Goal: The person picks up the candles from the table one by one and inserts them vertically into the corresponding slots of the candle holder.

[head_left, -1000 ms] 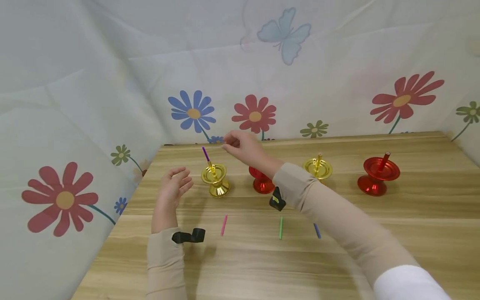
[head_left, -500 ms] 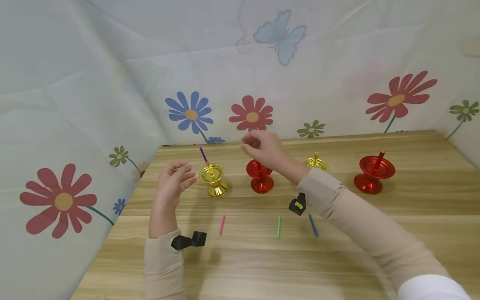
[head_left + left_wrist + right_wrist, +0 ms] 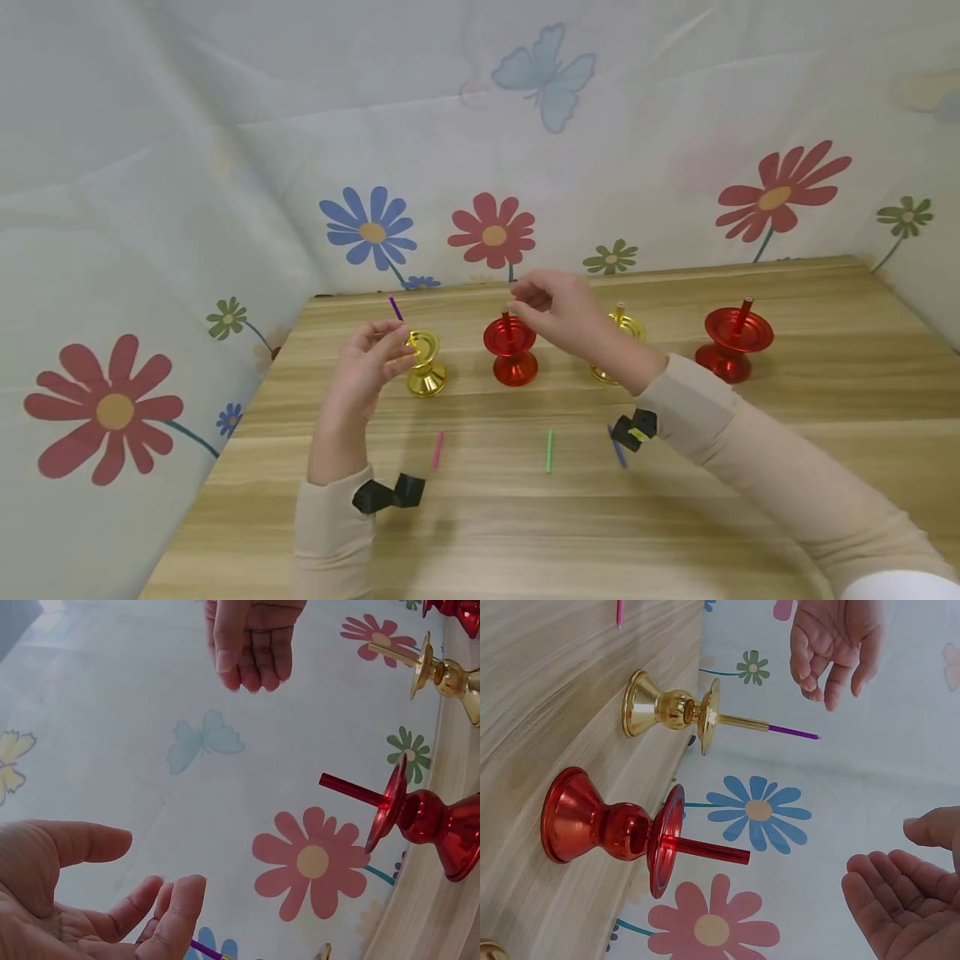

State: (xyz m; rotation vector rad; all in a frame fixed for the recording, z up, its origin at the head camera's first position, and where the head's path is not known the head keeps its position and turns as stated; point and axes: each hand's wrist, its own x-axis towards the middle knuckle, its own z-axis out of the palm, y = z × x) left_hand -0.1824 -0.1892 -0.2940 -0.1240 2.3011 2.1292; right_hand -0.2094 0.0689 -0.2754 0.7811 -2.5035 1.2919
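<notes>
Candle of purple colour (image 3: pixel 793 732) stood in the leftmost gold candlestick (image 3: pixel 676 708), near the left hand (image 3: pixel 366 365), relaxed, thumb apart; the right hand (image 3: pixel 568 317), loosely bent, was near the left red candlestick (image 3: pixel 514 366).

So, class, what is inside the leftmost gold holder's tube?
A purple stick projects from the tube; its lower end is covered, so how deep it goes cannot be seen.

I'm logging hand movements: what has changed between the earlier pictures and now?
The bare right hand moved rightward, away from the thin purple candle. The bare left hand shifted slightly right, toward the shiny gold candleholder holding that candle. Neither hand took or released anything. The slim pink stick, green stick and blue stick stayed put.
</notes>
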